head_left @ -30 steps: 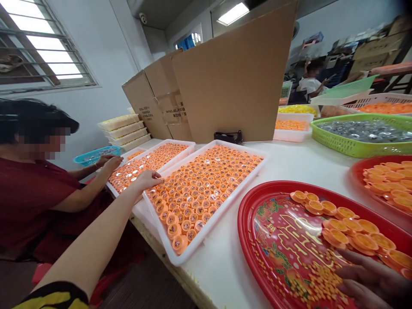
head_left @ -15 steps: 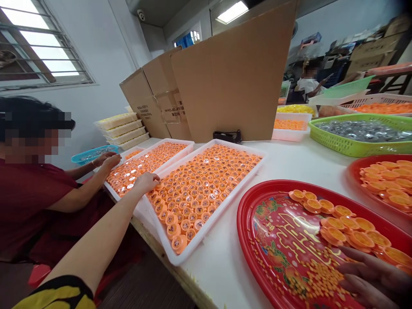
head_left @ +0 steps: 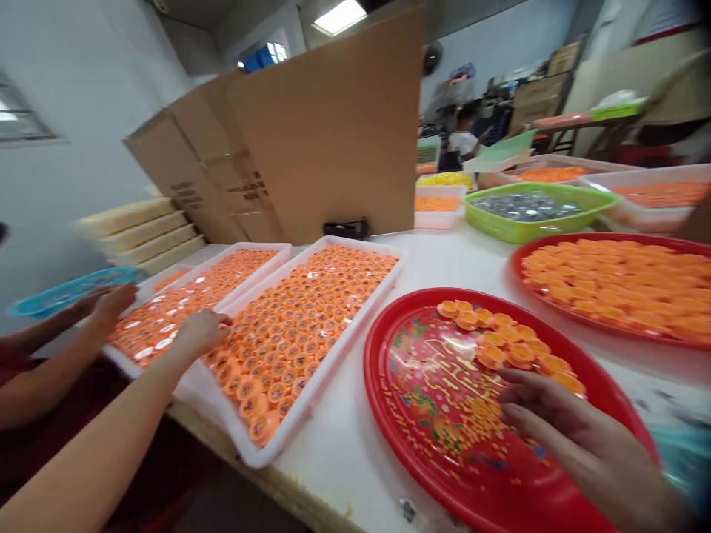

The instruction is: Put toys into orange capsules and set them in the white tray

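Cardboard panels are walling off the back of the bench, a green basket and another red tray are crowding the right, and a co-worker's hands are hovering at left. The white tray of orange pieces is lying on the bench, its long axis running toward the cardboard; the oval red tray is stretching from far left to near right. The left grip is lingering at the white tray's left side, whether closed I cannot tell; the right grip is hanging open over the oval tray.

I record a workshop: identical orange pieces fill a white tray, small grey parts sit basketed, cartons stand piled behind.
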Motion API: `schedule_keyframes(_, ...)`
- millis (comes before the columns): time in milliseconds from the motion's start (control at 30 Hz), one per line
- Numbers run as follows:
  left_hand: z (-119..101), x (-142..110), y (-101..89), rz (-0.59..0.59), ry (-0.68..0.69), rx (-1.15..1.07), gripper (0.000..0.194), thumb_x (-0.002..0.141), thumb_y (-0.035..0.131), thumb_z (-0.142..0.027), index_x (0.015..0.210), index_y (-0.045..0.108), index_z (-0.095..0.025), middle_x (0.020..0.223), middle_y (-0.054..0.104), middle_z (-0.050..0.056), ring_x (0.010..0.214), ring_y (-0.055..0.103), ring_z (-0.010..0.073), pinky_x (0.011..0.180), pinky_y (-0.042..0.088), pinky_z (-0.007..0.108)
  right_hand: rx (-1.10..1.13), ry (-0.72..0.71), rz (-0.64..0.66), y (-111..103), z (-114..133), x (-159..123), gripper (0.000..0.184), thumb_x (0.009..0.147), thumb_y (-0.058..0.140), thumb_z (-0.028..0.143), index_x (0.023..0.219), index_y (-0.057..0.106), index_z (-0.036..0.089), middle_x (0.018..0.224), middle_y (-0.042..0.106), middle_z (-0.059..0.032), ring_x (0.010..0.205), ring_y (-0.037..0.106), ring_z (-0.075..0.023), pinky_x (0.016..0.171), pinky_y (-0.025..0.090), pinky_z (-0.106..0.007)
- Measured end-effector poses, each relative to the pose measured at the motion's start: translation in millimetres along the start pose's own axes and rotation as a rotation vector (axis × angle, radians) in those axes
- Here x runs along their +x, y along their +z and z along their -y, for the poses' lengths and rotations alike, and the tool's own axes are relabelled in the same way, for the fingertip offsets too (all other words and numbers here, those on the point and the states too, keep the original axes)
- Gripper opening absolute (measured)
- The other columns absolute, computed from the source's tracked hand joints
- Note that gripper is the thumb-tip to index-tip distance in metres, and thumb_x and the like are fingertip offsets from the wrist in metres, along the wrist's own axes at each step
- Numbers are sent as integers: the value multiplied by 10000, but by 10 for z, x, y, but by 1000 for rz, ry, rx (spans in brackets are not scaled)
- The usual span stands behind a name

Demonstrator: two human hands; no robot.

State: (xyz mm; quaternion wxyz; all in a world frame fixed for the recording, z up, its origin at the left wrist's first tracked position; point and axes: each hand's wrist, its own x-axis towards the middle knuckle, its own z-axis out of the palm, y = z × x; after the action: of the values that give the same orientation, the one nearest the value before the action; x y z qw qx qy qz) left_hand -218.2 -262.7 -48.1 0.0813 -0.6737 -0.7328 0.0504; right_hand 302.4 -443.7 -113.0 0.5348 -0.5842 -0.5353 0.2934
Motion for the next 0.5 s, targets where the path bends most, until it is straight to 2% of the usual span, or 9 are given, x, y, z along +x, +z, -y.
schedule_keyframes(67, -229, 37, -108, -45, 35, -21, 387, 738, 488, -367, 1021, 663, -168, 968, 651, 130, 946, 581, 315, 870, 418, 397, 72, 32, 31, -57, 68, 15, 434, 703, 686, 485, 1036, 653, 208, 811, 688, -74, 722, 673, -219, 617, 587, -270)
schedule_keyframes(133, -674, 14, -263, -143, 121, -110, 411, 766, 468, -397, 1067, 641, -177, 1026, 641, 118, 995, 562, 304, 906, 398, 399, 103, 51, -68, -149, 110, 35, 412, 712, 692, 461, 1025, 647, 197, 827, 685, -72, 717, 665, -199, 608, 578, -253)
schedule_keyframes(167, -978, -35, -349, -192, 195, -193, 386, 768, 475, -392, 1049, 647, -191, 1047, 639, 97, 1006, 560, 285, 917, 394, 382, 103, 59, -150, -203, 122, 43, 407, 710, 695, 462, 1010, 650, 191, 827, 684, -70, 699, 661, -192, 591, 575, -249)
schedule_keyframes(200, -1325, -107, -432, -190, 314, -282, 355, 772, 482, -391, 1024, 657, -211, 1054, 640, 71, 1010, 559, 268, 905, 402, 360, 96, 65, -236, -259, 128, 49, 403, 706, 698, 463, 997, 654, 187, 823, 681, -66, 679, 657, -186, 576, 571, -248)
schedule_keyframes(233, -1702, -198, -504, -170, 417, -371, 318, 775, 485, -377, 981, 670, -220, 1033, 647, 55, 997, 562, 256, 889, 412, 348, 80, 69, -323, -316, 128, 55, 400, 703, 701, 460, 991, 657, 185, 812, 679, -61, 665, 652, -181, 569, 568, -248)
schedule_keyframes(300, -2483, -408, -589, -51, 660, -513, 265, 777, 498, -333, 931, 685, -227, 978, 656, 49, 975, 563, 243, 892, 408, 343, 26, 65, -465, -423, 108, 65, 390, 705, 703, 453, 987, 664, 186, 767, 670, -45, 642, 642, -172, 559, 560, -246)
schedule_keyframes(333, -2853, -514, -593, 18, 759, -591, 255, 765, 521, -310, 946, 682, -228, 988, 653, 56, 984, 560, 241, 900, 403, 339, -5, 59, -511, -470, 91, 72, 382, 710, 699, 451, 985, 667, 188, 749, 665, -37, 632, 637, -168, 559, 557, -246)
schedule_keyframes(400, -3489, -708, -525, 68, 823, -623, 293, 721, 583, -313, 989, 665, -227, 1020, 645, 67, 981, 567, 238, 884, 419, 321, -65, 44, -549, -545, 46, 84, 363, 727, 684, 450, 986, 665, 196, 749, 659, -29, 627, 632, -164, 571, 552, -253)
schedule_keyframes(500, -4114, -915, -312, 82, 767, -644, 444, 654, 650, -410, 1007, 634, -142, 1024, 614, 152, 951, 569, 304, 810, 454, 378, -130, 3, -542, -613, -15, 92, 342, 756, 652, 461, 990, 657, 212, 810, 661, -30, 649, 638, -169, 619, 551, -285)
